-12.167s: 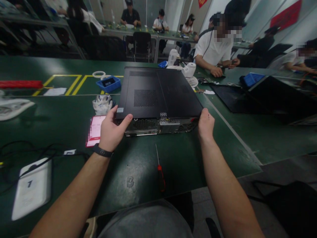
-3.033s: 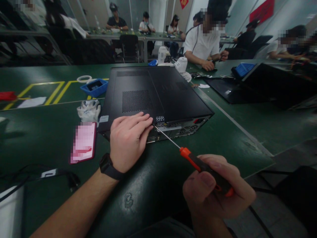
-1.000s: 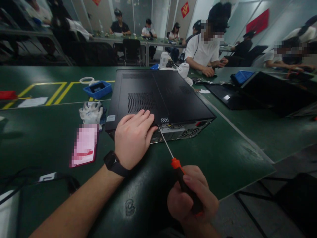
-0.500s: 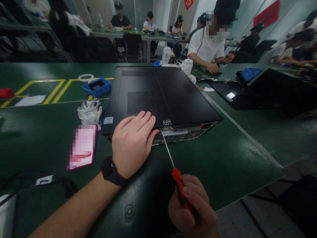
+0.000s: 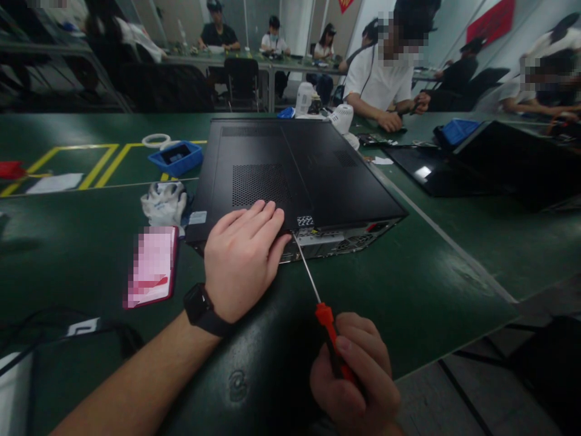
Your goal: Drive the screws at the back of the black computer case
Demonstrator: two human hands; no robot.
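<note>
A black desktop computer case [image 5: 318, 175] lies flat on the green table [image 5: 408, 290], its rear panel facing me. My left hand [image 5: 242, 254] rests palm down on the case's near edge, fingers stretched out over the lid beside the vent grille. My right hand [image 5: 354, 378] is closed round the handle of a red and black screwdriver [image 5: 327, 324]. Its thin shaft runs up to the top edge of the rear panel, with the tip just right of my left fingertips. A dark watch sits on my left wrist.
A phone in a dark red case [image 5: 152, 266] and a crumpled white glove [image 5: 164, 203] lie left of the case. A blue tray [image 5: 178, 157] and tape roll sit behind. Black cables lie at far left. Another person works across the table by a white fan [image 5: 344, 118]. More dark panels lie right.
Over twelve seconds my right hand picked up the screwdriver and set its tip on the rear panel; my left hand moved onto the lid. In the last second the hands barely moved.
</note>
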